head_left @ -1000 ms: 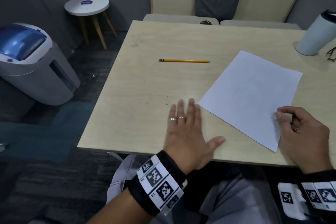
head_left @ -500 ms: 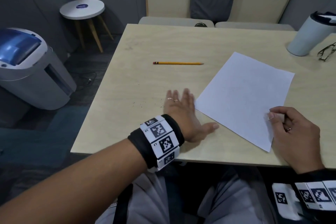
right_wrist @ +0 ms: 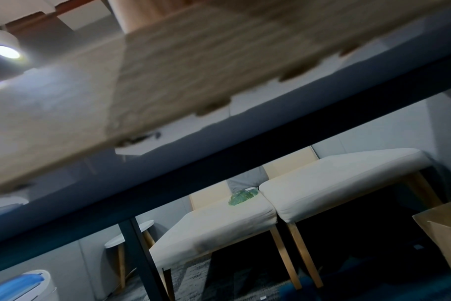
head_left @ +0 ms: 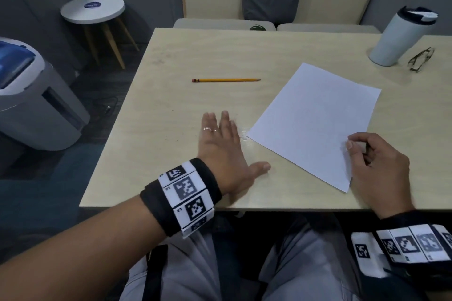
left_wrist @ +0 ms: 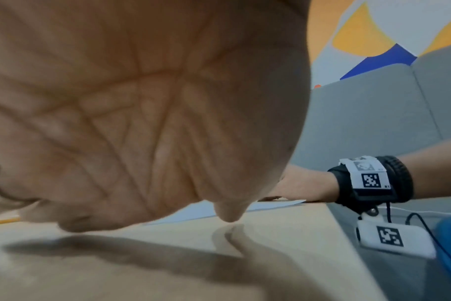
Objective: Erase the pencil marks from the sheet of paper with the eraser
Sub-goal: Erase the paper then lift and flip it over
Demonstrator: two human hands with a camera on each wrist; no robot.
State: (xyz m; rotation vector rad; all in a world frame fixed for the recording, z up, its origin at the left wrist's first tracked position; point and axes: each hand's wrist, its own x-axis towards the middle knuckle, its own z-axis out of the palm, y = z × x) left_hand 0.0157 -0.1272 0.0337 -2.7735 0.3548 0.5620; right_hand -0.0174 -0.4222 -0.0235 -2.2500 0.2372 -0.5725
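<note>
A white sheet of paper (head_left: pixel 315 120) lies angled on the pale wooden table (head_left: pixel 171 154); no marks on it show clearly. My left hand (head_left: pixel 220 144) lies flat on the table just left of the sheet's near left corner, fingers straight, holding nothing. The left wrist view shows its palm (left_wrist: pixel 142 122) close above the tabletop. My right hand (head_left: pixel 376 166) rests on the sheet's near right corner, fingers curled round a small pale eraser (head_left: pixel 355 148) that is mostly hidden. A yellow pencil (head_left: pixel 226 80) lies further back.
A white travel mug (head_left: pixel 401 39) and folded glasses (head_left: pixel 420 58) stand at the table's far right. Small dark crumbs (head_left: pixel 171 137) dot the table left of my left hand. Beyond the table are cushioned seats (head_left: pixel 225 23); a grey bin (head_left: pixel 36 102) and a round stool (head_left: pixel 93 8) stand on the left.
My left hand has slid a little forward and left, away from the sheet's corner, still flat. The right hand stays curled on the near right corner of the sheet.
</note>
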